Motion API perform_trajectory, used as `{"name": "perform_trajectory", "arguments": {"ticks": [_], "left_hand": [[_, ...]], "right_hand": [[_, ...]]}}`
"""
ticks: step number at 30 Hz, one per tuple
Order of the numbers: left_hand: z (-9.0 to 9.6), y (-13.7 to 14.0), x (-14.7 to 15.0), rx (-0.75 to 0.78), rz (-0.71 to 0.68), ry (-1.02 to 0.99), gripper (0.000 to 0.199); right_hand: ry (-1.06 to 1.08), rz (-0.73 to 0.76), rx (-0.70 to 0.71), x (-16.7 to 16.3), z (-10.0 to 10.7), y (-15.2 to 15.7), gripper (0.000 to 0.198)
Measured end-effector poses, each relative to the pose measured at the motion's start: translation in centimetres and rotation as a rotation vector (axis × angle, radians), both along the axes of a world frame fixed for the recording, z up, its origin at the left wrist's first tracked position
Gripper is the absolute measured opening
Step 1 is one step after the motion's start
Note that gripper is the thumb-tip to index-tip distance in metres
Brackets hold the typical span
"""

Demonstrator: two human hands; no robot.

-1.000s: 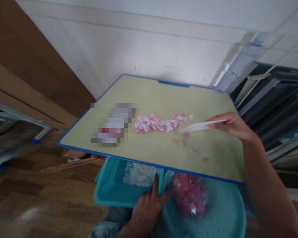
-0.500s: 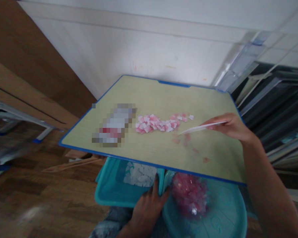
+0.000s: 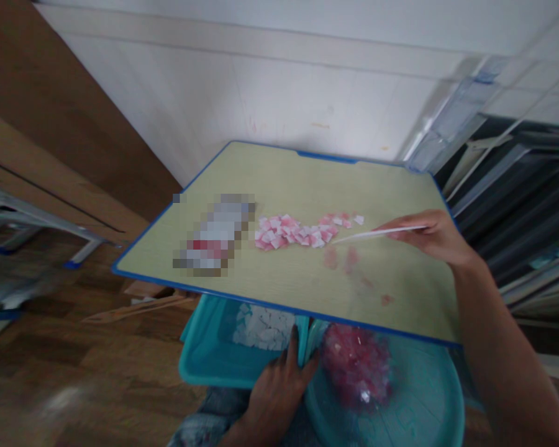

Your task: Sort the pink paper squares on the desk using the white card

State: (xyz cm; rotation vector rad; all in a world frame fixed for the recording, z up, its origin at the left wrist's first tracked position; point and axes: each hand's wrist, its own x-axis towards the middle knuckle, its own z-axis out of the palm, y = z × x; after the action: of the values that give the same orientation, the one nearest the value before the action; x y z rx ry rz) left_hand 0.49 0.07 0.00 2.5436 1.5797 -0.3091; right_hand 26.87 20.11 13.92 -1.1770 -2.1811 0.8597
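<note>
In my right hand (image 3: 428,236) is a thin, flat white strip (image 3: 363,235), gripped between thumb and fingers and seen nearly edge-on. Its far tip is just right of a row of small pink and white paper-like pieces (image 3: 291,233) lying on the folding table (image 3: 270,174). I cannot tell whether the tip touches a piece. Down below, the index finger and thumb of my left hand (image 3: 277,391) straddle the near rim of a rectangular teal tub (image 3: 214,372). White pieces (image 3: 263,329) lie inside that tub.
Right of the tub, a clear bag of pink pieces (image 3: 358,366) sits on a round teal lid or basin (image 3: 428,397). A blurred-out flat object (image 3: 218,233) lies on the table's left side. A white wall (image 3: 307,93) stands behind; dark panels (image 3: 531,186) lean at right.
My right hand has shifted very slightly up, and the white strip's tip is a little higher and further left. The left hand and the pieces stay put.
</note>
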Motion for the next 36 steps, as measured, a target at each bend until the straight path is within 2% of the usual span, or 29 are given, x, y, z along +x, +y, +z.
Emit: {"name": "perform_trajectory", "arguments": {"ticks": [6, 13, 19, 24, 31, 36], "left_hand": [[0.0, -0.1, 0.0, 0.01, 0.004, 0.008, 0.048], [0.2, -0.1, 0.0, 0.033, 0.003, 0.009, 0.052], [-0.1, -0.1, 0.0, 0.036, -0.001, -0.004, 0.054], [0.1, 0.0, 0.1, 0.024, 0.006, -0.001, 0.049], [0.5, 0.2, 0.1, -0.023, 0.007, 0.001, 0.047], [0.6, 0.2, 0.2, -0.032, -0.004, 0.004, 0.049]], "right_hand": [[-0.06, 0.105, -0.062, -0.3, 0.3, -0.1, 0.026], [0.003, 0.01, -0.068, -0.2, -0.4, 0.2, 0.027], [-0.037, 0.186, -0.146, -0.6, -0.3, 0.1, 0.023], [0.053, 0.148, -0.094, -1.3, -0.6, 0.2, 0.021], [0.169, 0.467, -0.183, -5.1, -1.8, -0.2, 0.024], [0.116, 0.66, -0.317, -4.6, -1.0, 0.1, 0.028]]}}
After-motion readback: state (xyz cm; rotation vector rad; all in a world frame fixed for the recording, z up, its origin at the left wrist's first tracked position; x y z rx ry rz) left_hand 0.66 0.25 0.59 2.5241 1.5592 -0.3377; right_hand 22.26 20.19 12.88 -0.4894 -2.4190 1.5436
